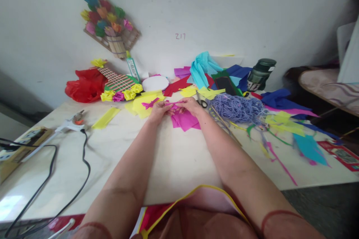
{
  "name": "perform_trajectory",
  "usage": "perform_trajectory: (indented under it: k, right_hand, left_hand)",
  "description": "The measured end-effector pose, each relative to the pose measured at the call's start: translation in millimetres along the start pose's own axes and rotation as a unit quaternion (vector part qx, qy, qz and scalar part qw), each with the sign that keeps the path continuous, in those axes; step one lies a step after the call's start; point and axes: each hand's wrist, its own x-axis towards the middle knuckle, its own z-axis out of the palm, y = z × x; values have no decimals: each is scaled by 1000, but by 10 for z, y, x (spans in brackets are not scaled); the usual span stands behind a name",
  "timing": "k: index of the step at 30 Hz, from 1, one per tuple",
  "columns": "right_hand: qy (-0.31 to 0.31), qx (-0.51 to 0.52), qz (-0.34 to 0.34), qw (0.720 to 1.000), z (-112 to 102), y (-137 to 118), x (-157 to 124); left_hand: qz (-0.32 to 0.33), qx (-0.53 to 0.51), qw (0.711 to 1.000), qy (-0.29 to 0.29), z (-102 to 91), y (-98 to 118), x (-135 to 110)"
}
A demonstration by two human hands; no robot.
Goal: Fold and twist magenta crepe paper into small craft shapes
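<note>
Both my hands pinch a small strip of magenta crepe paper point(176, 105) between them, over the middle of the table. My left hand point(162, 111) has its fingers closed on the strip's left part; a magenta scrap point(150, 103) sticks out just beyond that hand. On the other end, my right hand point(189, 106) is closed too, fingertips near those of the left. Below the hands lie flat magenta paper pieces point(183, 122). Yellow paper sheets point(140, 105) lie to the left, and scissors point(202, 101) rest just beyond my right hand.
A glue gun point(73, 123) with a black cable and a power strip point(30, 140) are at left. A decorated stick lattice point(116, 78) stands by the wall. Right are purple yarn point(238, 108), a dark bottle point(260, 74) and paper scraps point(310, 147).
</note>
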Motion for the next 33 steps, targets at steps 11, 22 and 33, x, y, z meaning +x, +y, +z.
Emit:
perform_trajectory:
  k: [11,22,33]
  right_hand:
    - [-7,45,-18,999,-44,43,7]
    - [-9,49,-20,999,-86,67,27]
    - [-17,51,-22,998,-127,70,31]
  left_hand:
    - [0,-63,998,-22,-18,19,-26]
    - [-27,-95,995,-33,-35,49,-42]
    - [-32,-116,992,-44,-51,57,-58]
